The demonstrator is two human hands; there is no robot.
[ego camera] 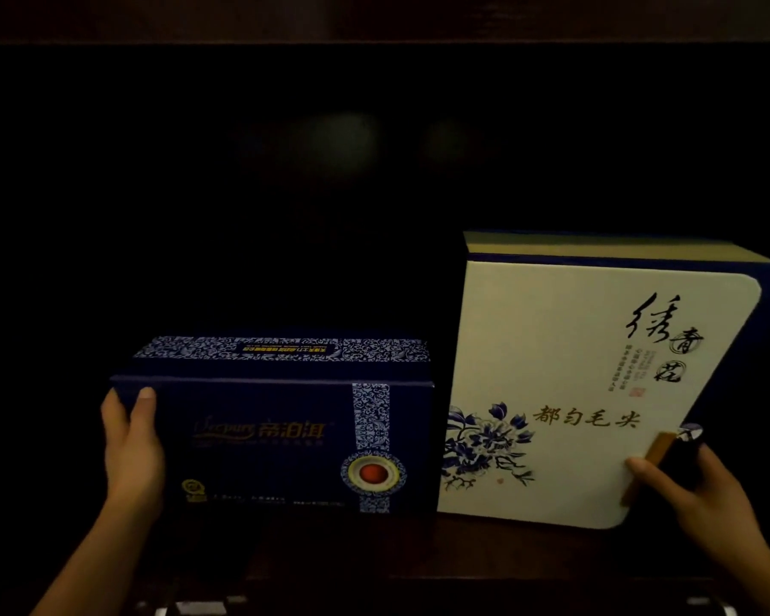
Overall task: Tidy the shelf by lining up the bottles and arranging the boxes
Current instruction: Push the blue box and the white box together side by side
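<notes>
A dark blue box (276, 442) with blue-and-white pattern bands and a round red emblem stands on the dark shelf at lower left. My left hand (130, 446) grips its left end, thumb on the front face. To its right a larger white box (574, 384) with blue flowers and black calligraphy stands upright, tilted slightly. My right hand (694, 486) holds its lower right edge beside a brown clasp (654, 455). The two boxes nearly touch. No bottles are visible.
The shelf compartment behind the boxes is very dark, so its contents cannot be made out. A dark wooden shelf board (374, 20) runs across the top. The shelf's front edge (374, 566) lies just below the boxes.
</notes>
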